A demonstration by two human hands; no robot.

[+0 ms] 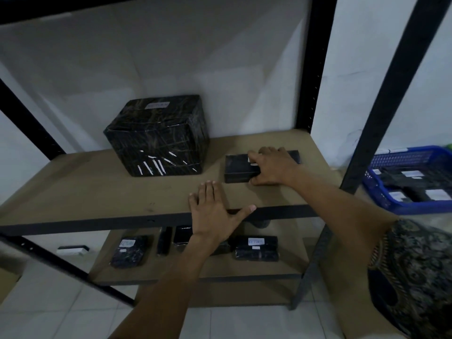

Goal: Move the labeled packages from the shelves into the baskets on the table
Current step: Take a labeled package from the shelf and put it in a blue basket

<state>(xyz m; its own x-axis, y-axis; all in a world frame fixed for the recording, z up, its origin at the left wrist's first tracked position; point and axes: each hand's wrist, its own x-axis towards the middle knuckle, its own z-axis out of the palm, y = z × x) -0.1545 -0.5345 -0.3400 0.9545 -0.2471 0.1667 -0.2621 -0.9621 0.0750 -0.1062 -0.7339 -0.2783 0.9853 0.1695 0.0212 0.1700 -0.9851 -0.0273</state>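
Note:
On the brown shelf board [85, 182] lies a small flat black package [241, 168], and my right hand [271, 167] is closed around its right part, covering most of its white label. My left hand [212, 211] rests flat and open on the shelf's front edge, holding nothing. A large black wrapped box [159, 135] with a white label on top stands at the back of the same shelf. Several smaller labeled black packages [256, 248] lie on the lower shelf. A blue basket [413, 204] with packages inside sits at the right.
Black metal uprights [315, 69] frame the shelf unit, with another slanted post [381, 106] between the shelf and the basket. White wall stands behind. White floor tiles show below, with a small white-and-black item [72, 250] on the floor at left.

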